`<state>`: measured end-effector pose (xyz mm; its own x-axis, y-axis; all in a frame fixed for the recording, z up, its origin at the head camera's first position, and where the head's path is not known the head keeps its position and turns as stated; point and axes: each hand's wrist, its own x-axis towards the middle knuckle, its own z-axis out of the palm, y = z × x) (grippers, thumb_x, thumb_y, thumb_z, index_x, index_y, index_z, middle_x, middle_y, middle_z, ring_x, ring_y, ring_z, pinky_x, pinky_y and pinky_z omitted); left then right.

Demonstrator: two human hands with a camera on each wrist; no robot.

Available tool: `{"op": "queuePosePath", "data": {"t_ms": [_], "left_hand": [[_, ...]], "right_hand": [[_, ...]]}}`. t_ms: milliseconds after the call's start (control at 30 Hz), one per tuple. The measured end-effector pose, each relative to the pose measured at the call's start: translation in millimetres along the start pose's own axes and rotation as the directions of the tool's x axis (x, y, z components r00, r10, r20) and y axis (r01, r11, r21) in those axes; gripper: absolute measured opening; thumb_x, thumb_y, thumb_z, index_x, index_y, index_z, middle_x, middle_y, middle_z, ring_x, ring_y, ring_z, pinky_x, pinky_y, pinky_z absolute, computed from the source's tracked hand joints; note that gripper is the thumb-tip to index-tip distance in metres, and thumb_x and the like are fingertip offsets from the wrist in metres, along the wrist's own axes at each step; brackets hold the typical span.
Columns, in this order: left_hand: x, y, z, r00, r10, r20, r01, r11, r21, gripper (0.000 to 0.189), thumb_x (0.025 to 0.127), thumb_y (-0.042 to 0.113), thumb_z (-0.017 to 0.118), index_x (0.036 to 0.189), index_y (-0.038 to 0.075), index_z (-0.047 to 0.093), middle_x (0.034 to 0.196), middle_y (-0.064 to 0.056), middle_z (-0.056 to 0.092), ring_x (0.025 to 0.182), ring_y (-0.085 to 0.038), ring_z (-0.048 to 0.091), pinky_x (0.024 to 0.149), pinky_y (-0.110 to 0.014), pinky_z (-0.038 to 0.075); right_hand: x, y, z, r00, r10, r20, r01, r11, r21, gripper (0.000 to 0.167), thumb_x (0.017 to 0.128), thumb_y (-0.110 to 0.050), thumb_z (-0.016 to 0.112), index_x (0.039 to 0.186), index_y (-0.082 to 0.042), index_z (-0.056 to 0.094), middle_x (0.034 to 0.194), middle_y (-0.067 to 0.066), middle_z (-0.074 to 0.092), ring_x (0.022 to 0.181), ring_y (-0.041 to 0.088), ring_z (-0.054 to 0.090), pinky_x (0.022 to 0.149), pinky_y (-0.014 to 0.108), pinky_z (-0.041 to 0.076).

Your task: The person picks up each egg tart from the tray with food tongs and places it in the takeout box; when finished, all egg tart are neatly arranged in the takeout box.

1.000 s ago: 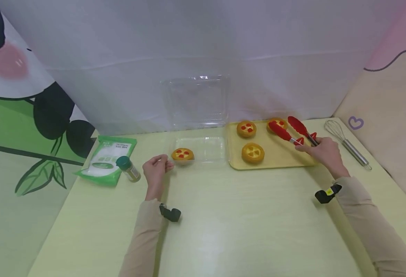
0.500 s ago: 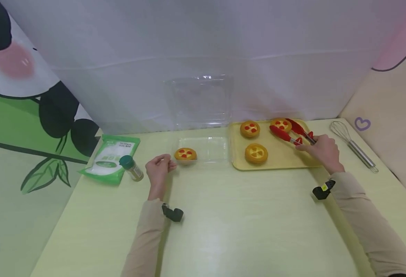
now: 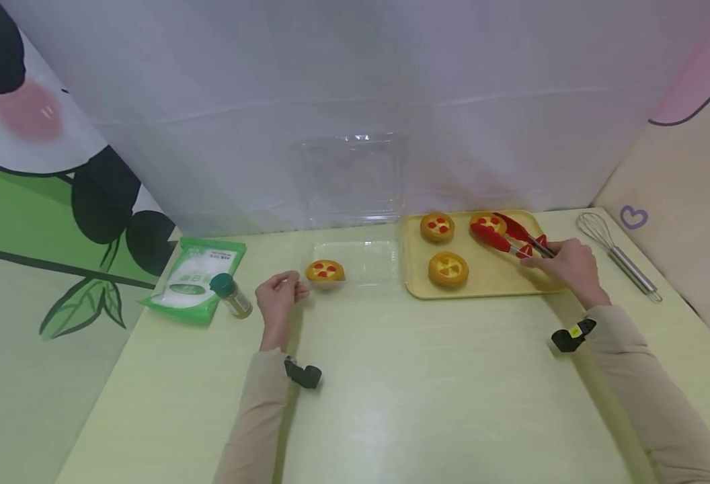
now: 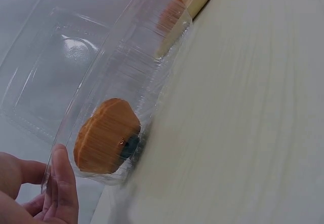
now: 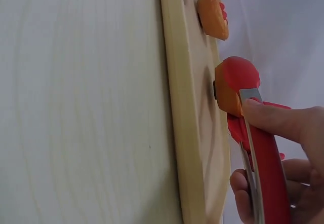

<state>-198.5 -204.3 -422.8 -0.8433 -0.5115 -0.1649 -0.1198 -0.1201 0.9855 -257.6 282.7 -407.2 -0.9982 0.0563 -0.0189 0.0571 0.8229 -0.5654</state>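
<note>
In the head view my right hand (image 3: 575, 269) holds red-tipped tongs (image 3: 493, 237), whose two heads stand around a toy egg tart with red dots (image 3: 487, 220) at the back of the yellow tray (image 3: 512, 286). The right wrist view shows one tong head (image 5: 241, 73) against that tart's side (image 5: 226, 95). My left hand (image 3: 278, 299) pinches the near left rim of a clear plastic box (image 3: 370, 262); its thumb and fingers (image 4: 63, 178) show at the rim in the left wrist view. Inside the box sits a red-dotted tart (image 3: 325, 270).
Another red-dotted tart (image 3: 437, 227) and a plain yellow one (image 3: 448, 269) lie on the tray. The box's lid (image 3: 355, 178) stands raised behind it. A whisk (image 3: 624, 262) lies at the right; a green-white bag (image 3: 194, 279) and a green-capped shaker (image 3: 231, 296) are at the left.
My right hand has lowered the tongs onto the back right tart, and their heads have come closer together around it. That tart has shifted slightly nearer. My left hand has stayed at the box rim.
</note>
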Motion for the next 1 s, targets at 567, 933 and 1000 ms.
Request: {"op": "queuePosePath", "data": {"t_ms": [567,933,1000], "left_hand": [[2.5,0.5,-1.5,1.0,-0.012,-0.005,0.012,1.0,0.007,0.027,0.096,0.009,0.059,0.116,-0.009,0.063,0.073,-0.004,0.067,0.056,-0.005,0.064,0.062,-0.019,0.06],[0.8,0.0,-1.2,1.0,-0.019,-0.005,0.019,1.0,-0.01,0.027,0.094,0.008,0.06,0.116,-0.008,0.063,0.079,-0.009,0.068,0.059,-0.007,0.066,0.064,-0.021,0.061],[1.1,-0.3,-1.2,1.0,-0.015,-0.005,0.015,1.0,-0.014,0.027,0.094,0.008,0.06,0.116,-0.008,0.063,0.078,-0.008,0.068,0.059,-0.007,0.066,0.064,-0.021,0.061]], "right_hand": [[-29.6,-35,-19,0.997,-0.028,0.07,0.017,0.988,0.156,0.084,0.077,-0.059,0.074,0.135,0.0,0.055,0.118,0.022,0.063,0.089,0.023,0.046,0.053,0.027,0.041],[-41.9,-86,-1,0.966,-0.168,0.195,0.139,0.978,0.154,0.072,0.078,-0.052,0.077,0.127,-0.002,0.063,0.077,0.002,0.065,0.073,0.02,0.045,0.051,0.026,0.034],[-41.6,-95,5,0.959,-0.186,0.213,0.152,0.974,0.166,0.072,0.077,-0.051,0.078,0.127,-0.001,0.063,0.072,-0.001,0.062,0.068,0.018,0.044,0.05,0.026,0.033]]}}
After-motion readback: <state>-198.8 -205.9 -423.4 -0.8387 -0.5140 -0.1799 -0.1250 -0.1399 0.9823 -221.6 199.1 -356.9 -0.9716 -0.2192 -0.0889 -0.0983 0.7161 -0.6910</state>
